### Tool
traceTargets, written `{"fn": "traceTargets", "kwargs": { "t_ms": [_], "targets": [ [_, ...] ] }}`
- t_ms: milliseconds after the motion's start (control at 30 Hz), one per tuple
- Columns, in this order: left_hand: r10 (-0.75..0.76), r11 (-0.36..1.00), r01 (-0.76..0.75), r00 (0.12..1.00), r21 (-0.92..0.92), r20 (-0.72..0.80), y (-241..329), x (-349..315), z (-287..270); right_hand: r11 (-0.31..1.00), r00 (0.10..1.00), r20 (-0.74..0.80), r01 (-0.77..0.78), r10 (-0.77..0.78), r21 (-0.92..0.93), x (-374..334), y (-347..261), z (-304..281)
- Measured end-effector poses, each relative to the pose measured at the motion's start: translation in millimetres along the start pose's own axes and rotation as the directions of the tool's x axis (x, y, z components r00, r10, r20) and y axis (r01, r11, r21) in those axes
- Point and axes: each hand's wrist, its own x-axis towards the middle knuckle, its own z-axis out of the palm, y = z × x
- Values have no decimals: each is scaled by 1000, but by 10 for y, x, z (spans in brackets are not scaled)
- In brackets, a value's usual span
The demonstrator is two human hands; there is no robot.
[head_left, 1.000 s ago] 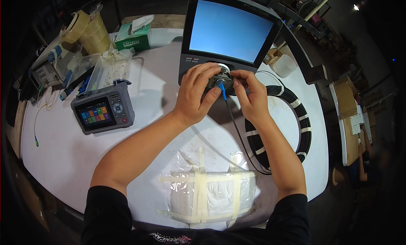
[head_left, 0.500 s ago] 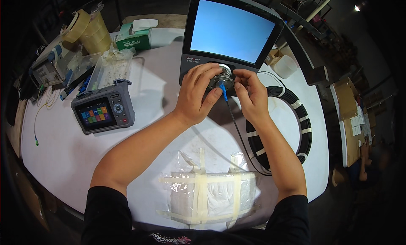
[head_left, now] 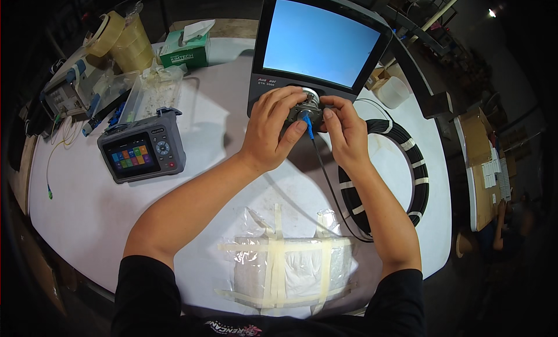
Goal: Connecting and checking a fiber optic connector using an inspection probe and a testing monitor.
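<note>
A grey inspection monitor (head_left: 257,93) with a lit, plain blue screen stands at the far middle. On its front is a round metal connector holder (head_left: 311,99), with a blue fibre-optic connector (head_left: 307,121) plugged into it. My left hand (head_left: 267,128) is closed round the holder's left side, its fingers over the top and its thumb beside the connector. My right hand (head_left: 349,136) pinches the holder's right edge between thumb and fingers; the exact part is hidden. From the connector a thin black cable (head_left: 326,177) runs down to a taped black cable coil (head_left: 422,169) beside my right forearm.
A grey handheld tester (head_left: 142,148) stands on the white table (head_left: 215,203) at left. Behind it are a clear plastic tray (head_left: 157,87), a green tissue box (head_left: 185,49) and tape rolls (head_left: 129,43). A taped clear sheet (head_left: 302,273) lies in front; a white tub (head_left: 393,93) stands at right.
My right thumb and fingers have shifted very slightly at the holder's edge. The left hand, connector and blue screen look the same.
</note>
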Motion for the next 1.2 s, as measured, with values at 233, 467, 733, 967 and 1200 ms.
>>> {"fn": "traceTargets", "kwargs": {
  "t_ms": [233, 467, 733, 967, 1200],
  "targets": [
    [-4, 1000, 4, 1000, -8, 1, -8, -4, -1, 999, 999, -24, 33, -33, 7, -2, -15, 22],
    [-6, 1000, 6, 1000, -4, -3, 7, 2, -5, 1000, 1000, -8, -13, 13, 12, -4, -11, 33],
    [-11, 1000, 11, 1000, -14, -17, 5, -3, -1, 998, 999, 4, 51, -51, 31, -13, 21, 24],
    [-405, 878, 376, 913, -296, -44, 62, -81, -44, 999, 1000, 15, 16, -15, -30, -10, -34, 20],
    [-742, 230, 873, 443, -431, 502, 83, 34, -7, 1000, 1000, 11, 8, -8, -21, -24, -13, 23]
  ]
}}
